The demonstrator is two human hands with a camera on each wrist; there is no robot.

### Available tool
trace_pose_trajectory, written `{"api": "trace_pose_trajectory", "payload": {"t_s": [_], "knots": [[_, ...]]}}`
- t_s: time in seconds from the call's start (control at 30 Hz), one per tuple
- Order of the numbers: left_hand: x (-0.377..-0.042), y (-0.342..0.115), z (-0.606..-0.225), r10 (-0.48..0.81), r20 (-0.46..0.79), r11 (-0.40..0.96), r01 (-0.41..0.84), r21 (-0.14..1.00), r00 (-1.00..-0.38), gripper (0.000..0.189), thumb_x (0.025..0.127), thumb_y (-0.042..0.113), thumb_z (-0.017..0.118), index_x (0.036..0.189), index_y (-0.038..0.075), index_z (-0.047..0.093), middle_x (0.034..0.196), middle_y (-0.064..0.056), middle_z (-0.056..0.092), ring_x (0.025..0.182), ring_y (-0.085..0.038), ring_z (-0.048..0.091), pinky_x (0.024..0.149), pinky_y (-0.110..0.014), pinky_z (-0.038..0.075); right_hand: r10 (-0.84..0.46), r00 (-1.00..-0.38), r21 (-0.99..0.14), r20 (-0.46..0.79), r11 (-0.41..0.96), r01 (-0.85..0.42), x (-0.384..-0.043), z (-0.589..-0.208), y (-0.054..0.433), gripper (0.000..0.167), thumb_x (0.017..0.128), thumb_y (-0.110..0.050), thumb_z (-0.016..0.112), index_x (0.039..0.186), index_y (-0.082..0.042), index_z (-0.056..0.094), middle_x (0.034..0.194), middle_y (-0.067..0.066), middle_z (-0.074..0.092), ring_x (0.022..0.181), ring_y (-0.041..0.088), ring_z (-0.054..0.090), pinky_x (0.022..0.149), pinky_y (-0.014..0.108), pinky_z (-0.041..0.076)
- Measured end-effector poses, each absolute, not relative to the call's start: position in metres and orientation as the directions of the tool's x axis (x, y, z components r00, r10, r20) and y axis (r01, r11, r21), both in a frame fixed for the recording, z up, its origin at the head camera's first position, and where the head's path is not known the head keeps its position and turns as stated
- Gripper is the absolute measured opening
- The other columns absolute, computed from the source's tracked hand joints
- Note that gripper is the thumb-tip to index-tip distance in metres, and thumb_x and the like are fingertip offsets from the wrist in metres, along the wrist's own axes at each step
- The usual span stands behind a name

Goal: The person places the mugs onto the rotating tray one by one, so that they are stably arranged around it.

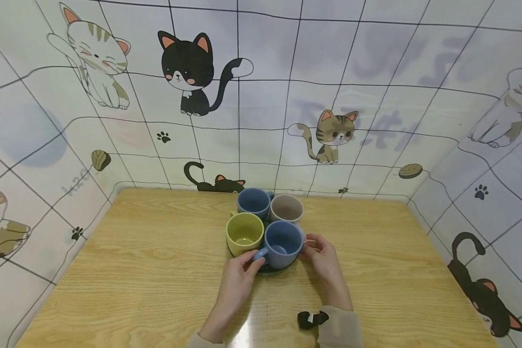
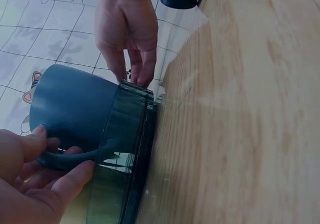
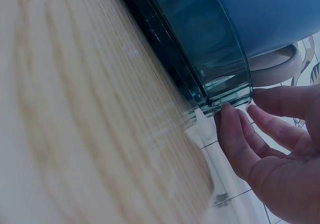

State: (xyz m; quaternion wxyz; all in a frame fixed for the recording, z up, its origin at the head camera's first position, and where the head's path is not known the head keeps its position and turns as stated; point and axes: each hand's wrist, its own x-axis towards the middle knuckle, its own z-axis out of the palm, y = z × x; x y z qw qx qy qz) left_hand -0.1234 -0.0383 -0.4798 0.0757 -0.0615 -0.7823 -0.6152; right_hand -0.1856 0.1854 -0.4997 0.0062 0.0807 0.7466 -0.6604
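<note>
Nearest me in the head view, a blue mug (image 1: 282,239) stands upright inside a dark green clear glass dish (image 1: 273,271). Its handle (image 1: 259,254) points left, and my left hand (image 1: 237,282) pinches it between thumb and fingers. My right hand (image 1: 324,258) grips the right edge of the dish, with the thumb at the rim and fingertips against the lower glass in the right wrist view. Crowded close behind and beside the blue mug are a yellow-green mug (image 1: 245,233), a second blue mug (image 1: 253,202) and a whitish mug (image 1: 287,208).
The dish sits on a light wooden table (image 1: 156,251). Cat-patterned sheeting (image 1: 265,106) rises behind the table and along both sides. A black strap (image 1: 311,320) is at the right sleeve (image 1: 339,326).
</note>
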Motion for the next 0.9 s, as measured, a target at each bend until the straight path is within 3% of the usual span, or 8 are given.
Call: {"api": "trace_pose_trajectory", "payload": {"t_s": [0.33,0.6,0.77,0.9], "knots": [[-0.127,-0.036,-0.477,0.025,0.191,0.263,0.191,0.946,-0.981,0.013,0.092,0.009,0.068,0.101,0.001,0.073,0.091,-0.003,0.069,0.082,-0.013,0.063,0.069,-0.024,0.054,0.122,-0.986,-0.984,-0.115,0.12,0.129,-0.188,-0.499,0.19,0.032,0.092,0.012,0.054,0.124,0.007,0.055,0.104,0.021,0.06,0.087,0.019,0.064,0.078,0.032,0.057],[-0.122,-0.04,-0.473,0.055,0.116,0.184,0.124,0.975,-0.992,0.026,0.091,0.01,0.071,0.113,-0.001,0.068,0.109,-0.014,0.068,0.102,-0.022,0.066,0.083,-0.024,0.054,0.105,-0.987,-0.985,-0.118,0.117,0.13,-0.188,-0.498,0.188,0.032,0.093,0.01,0.054,0.125,0.008,0.054,0.105,0.02,0.061,0.087,0.019,0.064,0.076,0.031,0.057],[-0.115,-0.045,-0.472,0.106,0.127,0.182,0.145,0.972,-0.986,0.046,0.088,0.013,0.075,0.128,-0.003,0.059,0.12,-0.023,0.063,0.111,-0.032,0.062,0.088,-0.035,0.054,0.084,-0.991,-0.986,-0.103,0.121,0.112,-0.19,-0.5,0.192,0.033,0.094,0.007,0.055,0.127,0.008,0.053,0.104,0.019,0.062,0.086,0.02,0.065,0.078,0.033,0.057],[-0.111,-0.049,-0.469,0.129,0.134,0.286,0.167,0.944,-0.982,0.056,0.085,0.022,0.078,0.133,0.003,0.056,0.127,-0.02,0.061,0.115,-0.033,0.059,0.092,-0.046,0.05,0.076,-0.991,-0.984,-0.106,0.136,0.116,-0.189,-0.496,0.198,0.03,0.097,0.003,0.054,0.127,0.007,0.054,0.107,0.022,0.061,0.088,0.026,0.066,0.079,0.036,0.057]]}}
